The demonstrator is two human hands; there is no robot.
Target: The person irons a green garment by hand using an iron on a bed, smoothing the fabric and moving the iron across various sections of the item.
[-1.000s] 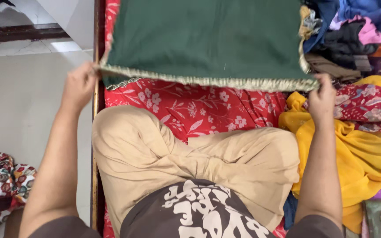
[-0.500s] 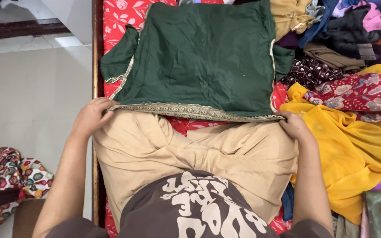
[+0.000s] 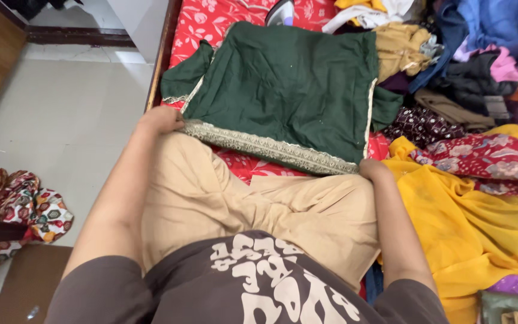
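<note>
A dark green garment with a pale embroidered hem lies spread flat on the red flowered bedsheet in front of my crossed legs. My left hand grips the hem's left corner. My right hand grips the hem's right corner, next to the yellow cloth. Both hands rest low, at my knees. The garment's short sleeves stick out on both sides.
A heap of mixed clothes fills the bed's right side, with a red flowered fabric over the yellow cloth. An iron stands at the garment's far edge. The bed's wooden edge runs left; a patterned cloth lies on the floor.
Both hands brought the green garment down from the air and laid it flat on the bed, drawing its hem toward my knees. The view shifted slightly left.
</note>
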